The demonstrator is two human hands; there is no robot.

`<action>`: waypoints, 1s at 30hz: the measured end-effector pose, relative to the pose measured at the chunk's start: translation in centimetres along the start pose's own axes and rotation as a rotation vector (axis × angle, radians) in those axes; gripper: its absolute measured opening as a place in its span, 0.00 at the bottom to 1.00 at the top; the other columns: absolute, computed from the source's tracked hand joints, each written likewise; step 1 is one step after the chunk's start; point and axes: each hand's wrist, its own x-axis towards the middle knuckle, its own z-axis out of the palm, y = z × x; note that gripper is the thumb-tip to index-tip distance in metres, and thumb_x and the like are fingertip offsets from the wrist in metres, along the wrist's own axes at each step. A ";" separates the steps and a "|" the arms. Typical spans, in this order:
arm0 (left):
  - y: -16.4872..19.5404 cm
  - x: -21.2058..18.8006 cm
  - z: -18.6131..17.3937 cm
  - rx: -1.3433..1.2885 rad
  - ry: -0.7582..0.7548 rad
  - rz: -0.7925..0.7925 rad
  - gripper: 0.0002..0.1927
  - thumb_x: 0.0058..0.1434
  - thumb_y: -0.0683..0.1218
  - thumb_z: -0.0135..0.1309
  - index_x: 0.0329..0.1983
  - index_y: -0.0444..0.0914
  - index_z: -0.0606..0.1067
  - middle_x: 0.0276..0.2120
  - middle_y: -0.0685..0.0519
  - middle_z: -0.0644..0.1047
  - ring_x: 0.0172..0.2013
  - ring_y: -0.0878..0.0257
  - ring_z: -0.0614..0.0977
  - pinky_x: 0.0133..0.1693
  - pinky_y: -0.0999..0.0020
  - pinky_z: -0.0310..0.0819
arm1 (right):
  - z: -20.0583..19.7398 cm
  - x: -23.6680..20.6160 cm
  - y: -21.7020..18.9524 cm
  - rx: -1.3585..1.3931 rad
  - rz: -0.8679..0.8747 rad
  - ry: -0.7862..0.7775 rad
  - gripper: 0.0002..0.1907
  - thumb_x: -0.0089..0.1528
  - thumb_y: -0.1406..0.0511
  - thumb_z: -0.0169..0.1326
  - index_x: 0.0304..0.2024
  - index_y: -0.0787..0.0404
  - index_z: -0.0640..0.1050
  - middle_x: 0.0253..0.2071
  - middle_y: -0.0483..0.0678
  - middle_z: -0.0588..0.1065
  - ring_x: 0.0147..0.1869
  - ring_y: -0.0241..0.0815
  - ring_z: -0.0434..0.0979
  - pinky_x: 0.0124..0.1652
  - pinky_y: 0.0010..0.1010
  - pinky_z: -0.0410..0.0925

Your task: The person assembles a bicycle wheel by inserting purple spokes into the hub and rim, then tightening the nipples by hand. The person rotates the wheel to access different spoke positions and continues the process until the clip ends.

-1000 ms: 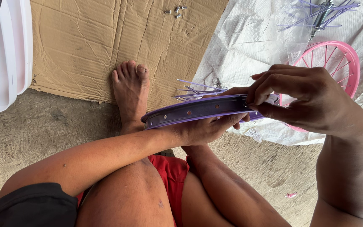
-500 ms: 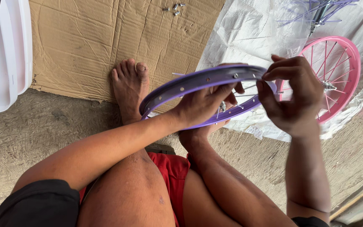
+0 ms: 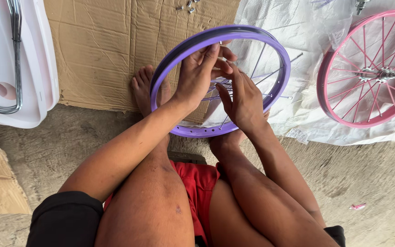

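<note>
Purple rim [image 3: 179,130], tilted up over the knees above cardboard [image 3: 101,50], steadied by left hand [image 3: 196,75] spread inside, right hand [image 3: 242,101] pinching a spoke [image 3: 258,59]: best kept level, spokes fed straight, unforced.

Black sleeves [image 3: 64,219], red shorts [image 3: 200,183], bare feet [image 3: 145,89]

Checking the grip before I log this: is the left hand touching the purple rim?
Touching. In the head view the left hand reaches inside the purple rim, its fingertips pressed against the rim's upper inner edge, no gap visible.
</note>
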 end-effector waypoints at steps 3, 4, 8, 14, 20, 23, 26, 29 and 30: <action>0.0 0.1 -1.0 0.022 0.060 -0.029 0.19 0.77 0.53 0.45 0.61 0.36 0.73 0.43 0.49 0.81 0.37 0.68 0.84 0.43 0.68 0.86 | 1.3 0.1 0.5 0.089 0.052 -0.041 0.28 0.68 0.70 0.60 0.68 0.71 0.67 0.39 0.54 0.78 0.39 0.53 0.81 0.37 0.41 0.73; 0.1 0.1 -1.3 0.034 0.059 -0.032 0.20 0.77 0.53 0.45 0.64 0.36 0.72 0.43 0.49 0.81 0.37 0.68 0.84 0.42 0.69 0.85 | 1.4 0.1 0.7 0.093 0.046 -0.025 0.26 0.68 0.71 0.59 0.68 0.68 0.68 0.39 0.54 0.78 0.38 0.53 0.80 0.36 0.41 0.72; 1.2 0.2 -1.8 0.086 0.054 -0.064 0.22 0.78 0.51 0.44 0.71 0.37 0.67 0.49 0.48 0.82 0.43 0.65 0.84 0.48 0.68 0.85 | 1.0 0.1 0.8 0.118 0.098 -0.034 0.22 0.70 0.73 0.56 0.67 0.62 0.71 0.34 0.55 0.75 0.33 0.53 0.78 0.33 0.43 0.70; 7.1 -0.6 -1.5 0.849 0.004 0.157 0.19 0.75 0.44 0.50 0.67 0.38 0.67 0.50 0.52 0.82 0.49 0.63 0.86 0.46 0.69 0.88 | 1.0 0.5 0.4 0.255 0.121 -0.004 0.19 0.71 0.74 0.53 0.65 0.62 0.71 0.36 0.56 0.75 0.34 0.52 0.78 0.34 0.41 0.70; 9.6 4.1 -1.9 1.546 -0.176 0.561 0.27 0.60 0.42 0.63 0.62 0.34 0.70 0.49 0.41 0.76 0.47 0.41 0.81 0.45 0.52 0.78 | 1.3 1.0 -0.2 0.324 0.162 0.043 0.17 0.72 0.75 0.51 0.64 0.64 0.71 0.38 0.58 0.76 0.36 0.52 0.80 0.35 0.40 0.71; 7.8 5.7 -2.5 1.567 -0.256 0.480 0.20 0.66 0.42 0.62 0.59 0.35 0.73 0.48 0.45 0.78 0.43 0.47 0.83 0.45 0.53 0.79 | 1.2 1.5 0.2 0.356 0.218 0.021 0.17 0.70 0.76 0.49 0.62 0.66 0.72 0.35 0.58 0.76 0.33 0.51 0.80 0.33 0.40 0.70; 6.8 6.1 -3.7 1.497 -0.268 0.540 0.16 0.66 0.41 0.63 0.56 0.35 0.76 0.45 0.46 0.80 0.41 0.49 0.84 0.42 0.56 0.80 | 1.3 1.9 0.8 0.339 0.257 -0.021 0.16 0.70 0.76 0.49 0.60 0.66 0.73 0.29 0.58 0.75 0.29 0.52 0.80 0.30 0.41 0.69; 6.6 5.8 -4.4 1.417 -0.300 0.562 0.14 0.68 0.40 0.61 0.55 0.33 0.75 0.42 0.46 0.80 0.37 0.53 0.85 0.39 0.61 0.81 | 1.6 2.4 1.1 0.323 0.231 -0.031 0.13 0.70 0.75 0.50 0.58 0.67 0.73 0.27 0.57 0.75 0.29 0.54 0.80 0.29 0.41 0.69; 6.6 5.7 -4.4 1.408 -0.288 0.547 0.11 0.69 0.40 0.62 0.52 0.33 0.76 0.41 0.47 0.80 0.36 0.54 0.85 0.38 0.62 0.81 | 1.8 2.6 1.1 0.324 0.211 -0.027 0.12 0.71 0.75 0.50 0.57 0.67 0.72 0.27 0.56 0.75 0.29 0.54 0.80 0.29 0.42 0.69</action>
